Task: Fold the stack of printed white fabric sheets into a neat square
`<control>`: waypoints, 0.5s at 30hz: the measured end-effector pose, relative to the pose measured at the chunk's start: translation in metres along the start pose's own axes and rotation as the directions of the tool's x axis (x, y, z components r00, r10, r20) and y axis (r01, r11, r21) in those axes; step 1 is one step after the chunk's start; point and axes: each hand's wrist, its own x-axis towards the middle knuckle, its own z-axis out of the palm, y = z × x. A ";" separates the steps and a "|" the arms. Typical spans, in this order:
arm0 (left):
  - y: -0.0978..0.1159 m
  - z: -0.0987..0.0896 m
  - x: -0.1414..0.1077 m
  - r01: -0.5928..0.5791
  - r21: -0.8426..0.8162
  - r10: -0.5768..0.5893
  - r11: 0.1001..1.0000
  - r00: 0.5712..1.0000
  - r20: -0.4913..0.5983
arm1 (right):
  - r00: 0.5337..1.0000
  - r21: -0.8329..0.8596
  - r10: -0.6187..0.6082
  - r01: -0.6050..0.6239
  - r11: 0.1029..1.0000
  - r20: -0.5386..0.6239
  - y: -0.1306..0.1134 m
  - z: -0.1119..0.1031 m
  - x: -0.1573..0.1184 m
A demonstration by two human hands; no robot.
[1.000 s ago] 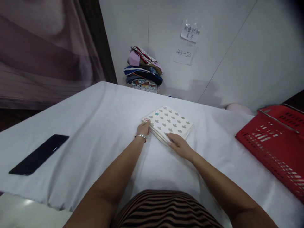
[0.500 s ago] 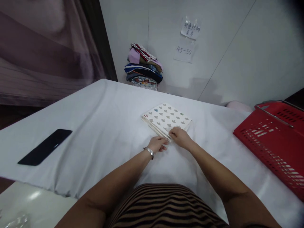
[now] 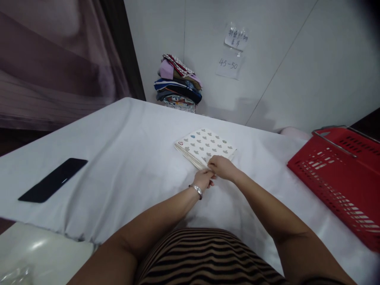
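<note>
A folded white cloth with a grey mushroom-like print and a few coloured marks lies flat on the white-covered table. At its near corner, my left hand pinches the layered edge from below, a silver bracelet on the wrist. My right hand is closed on the same corner from above, just right of my left hand. The two hands touch or nearly touch, and the fingertips partly hide the corner.
A black flat object lies on the table at the left. A red basket with a metal handle stands at the right. Beyond the far edge is a stack of folded fabrics. Paper signs hang on the wall.
My left hand has moved slightly right, closer to my right hand at the cloth's corner. The whole view has shifted a little. The cloth keeps its folded shape.
</note>
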 end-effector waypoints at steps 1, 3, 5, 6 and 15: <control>-0.003 0.000 0.001 0.002 0.006 -0.002 1.000 1.000 -0.007 | 1.000 0.000 -0.011 0.011 1.000 0.019 0.001 0.003 -0.001; -0.008 -0.002 0.003 -0.006 0.014 0.006 1.000 1.000 -0.016 | 0.999 0.009 -0.029 0.029 1.000 0.025 0.003 0.008 -0.004; -0.014 -0.004 0.005 -0.037 0.028 0.038 0.999 0.999 -0.016 | 0.999 0.007 -0.033 0.033 0.999 0.005 0.004 0.012 -0.007; -0.015 -0.005 0.006 -0.059 0.036 0.060 0.998 0.998 -0.016 | 1.000 0.003 -0.026 0.026 1.000 -0.001 0.005 0.013 -0.009; -0.015 -0.006 -0.002 -0.135 0.059 0.131 0.989 0.990 0.060 | 0.997 0.022 -0.031 0.029 0.999 0.070 0.004 0.006 -0.012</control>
